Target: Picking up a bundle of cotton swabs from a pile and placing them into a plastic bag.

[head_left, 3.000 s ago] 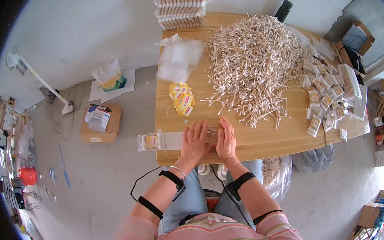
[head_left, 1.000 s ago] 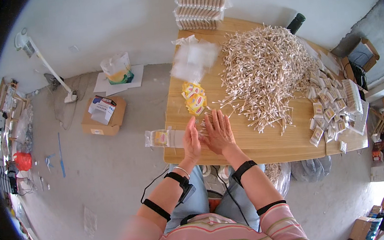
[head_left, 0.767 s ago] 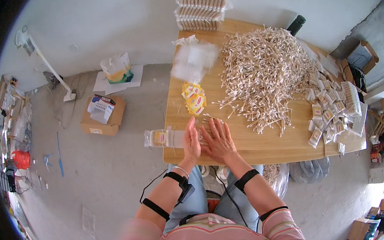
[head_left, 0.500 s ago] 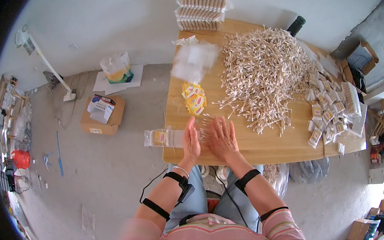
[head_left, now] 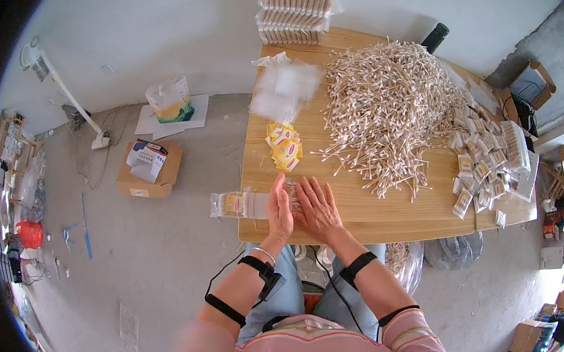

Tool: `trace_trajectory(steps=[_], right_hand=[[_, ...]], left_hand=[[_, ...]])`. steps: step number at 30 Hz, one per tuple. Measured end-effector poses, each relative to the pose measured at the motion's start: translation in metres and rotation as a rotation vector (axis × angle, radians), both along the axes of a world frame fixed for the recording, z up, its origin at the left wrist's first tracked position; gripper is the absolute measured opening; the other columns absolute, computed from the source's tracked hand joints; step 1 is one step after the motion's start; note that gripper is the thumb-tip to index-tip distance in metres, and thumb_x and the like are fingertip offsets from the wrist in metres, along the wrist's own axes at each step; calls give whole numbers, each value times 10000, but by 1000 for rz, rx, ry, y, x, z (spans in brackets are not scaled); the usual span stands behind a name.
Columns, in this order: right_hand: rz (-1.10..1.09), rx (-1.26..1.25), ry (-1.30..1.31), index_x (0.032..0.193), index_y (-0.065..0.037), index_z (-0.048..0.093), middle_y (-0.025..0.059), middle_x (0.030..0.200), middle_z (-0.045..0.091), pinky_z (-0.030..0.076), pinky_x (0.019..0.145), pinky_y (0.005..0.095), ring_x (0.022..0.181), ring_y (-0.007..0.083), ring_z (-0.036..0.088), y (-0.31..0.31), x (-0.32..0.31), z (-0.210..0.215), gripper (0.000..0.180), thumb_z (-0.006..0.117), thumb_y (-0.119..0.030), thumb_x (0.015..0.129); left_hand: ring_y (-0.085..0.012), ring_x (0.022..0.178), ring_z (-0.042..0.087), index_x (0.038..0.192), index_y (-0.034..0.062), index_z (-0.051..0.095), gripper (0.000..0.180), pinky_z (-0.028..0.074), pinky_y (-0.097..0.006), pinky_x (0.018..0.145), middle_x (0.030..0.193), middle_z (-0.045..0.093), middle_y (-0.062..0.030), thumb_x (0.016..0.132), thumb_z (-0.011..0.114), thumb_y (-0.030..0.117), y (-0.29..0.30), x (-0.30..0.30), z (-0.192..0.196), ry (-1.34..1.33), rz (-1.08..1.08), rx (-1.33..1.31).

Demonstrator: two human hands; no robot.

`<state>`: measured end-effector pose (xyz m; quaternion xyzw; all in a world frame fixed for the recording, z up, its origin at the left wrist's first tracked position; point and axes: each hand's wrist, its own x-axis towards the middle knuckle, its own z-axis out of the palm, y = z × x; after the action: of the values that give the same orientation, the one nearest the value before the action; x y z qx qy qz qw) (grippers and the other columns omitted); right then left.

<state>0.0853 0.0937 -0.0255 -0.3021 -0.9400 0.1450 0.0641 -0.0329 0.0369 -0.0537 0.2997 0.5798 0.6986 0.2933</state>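
Observation:
Near the front edge of the wooden table (head_left: 374, 220), my left hand (head_left: 280, 209) stands on its edge with its fingers stretched out. My right hand (head_left: 317, 206) lies flat beside it, palm down, fingers extended. Some loose cotton swabs (head_left: 291, 190) show in the narrow gap between the hands; the rest under my right palm is hidden. Left of my left hand lies a clear plastic packet (head_left: 234, 204) holding cotton swabs and a yellow card. Beyond my hands is a small heap of yellow-and-white cards (head_left: 285, 150). To the right spreads a large pile of cotton swabs (head_left: 391, 111).
Clear plastic bags (head_left: 285, 89) lie behind the cards. Stacked packs of swabs (head_left: 297, 11) stand at the back edge. Several small filled packets (head_left: 481, 163) are heaped at the right. On the floor at left sit a cardboard box (head_left: 151, 171) and a white stand (head_left: 70, 94).
My right hand has shifted left, closer to my left hand, and the swabs between them are bunched into a narrower gap. My left hand has barely moved.

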Motion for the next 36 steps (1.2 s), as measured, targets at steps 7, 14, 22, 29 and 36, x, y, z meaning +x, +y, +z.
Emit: trace_trajectory(steps=[7, 14, 22, 29, 36], right_hand=[[-248, -183, 495, 1413, 4, 336, 238, 1433, 378, 219, 1146, 503, 1358, 403, 317, 10, 6, -15, 621, 585, -111, 855], [-218, -60, 512, 1376, 17, 366, 242, 1343, 446, 287, 1102, 509, 1257, 420, 405, 22, -4, -29, 594, 594, -164, 858], [-651, 110, 244, 1069, -101, 592, 120, 1058, 569, 403, 922, 453, 1065, 321, 505, 79, 19, 8, 294, 677, -261, 838], [-644, 114, 307, 930, -87, 593, 109, 948, 591, 434, 839, 435, 936, 315, 542, 75, 26, -8, 118, 645, -133, 834], [-242, 69, 502, 889, -96, 634, 84, 856, 598, 450, 805, 419, 874, 309, 560, 45, 23, -11, 198, 633, 0, 716]], left_hand=[[-274, 1358, 363, 1423, -56, 347, 631, 257, -353, 1125, 1454, 411, -189, 1030, 335, 438, 7, -11, 27, 111, -63, -85], [-365, 1411, 272, 1437, -51, 300, 636, 222, -402, 1151, 1494, 326, -227, 997, 423, 392, -2, 0, 22, 399, -256, -112], [-335, 1370, 302, 1365, 40, 431, 574, 237, -462, 1146, 1429, 392, -144, 881, 597, 299, -6, -1, 37, 1276, -386, -388], [-339, 1206, 436, 1310, 46, 458, 528, 349, -470, 1028, 1277, 471, -139, 867, 623, 281, -12, 2, 35, 1198, -386, -360], [-363, 1220, 428, 1321, 13, 435, 526, 341, -460, 1049, 1323, 451, -190, 878, 602, 242, -12, 2, 41, 1055, -336, -387]])
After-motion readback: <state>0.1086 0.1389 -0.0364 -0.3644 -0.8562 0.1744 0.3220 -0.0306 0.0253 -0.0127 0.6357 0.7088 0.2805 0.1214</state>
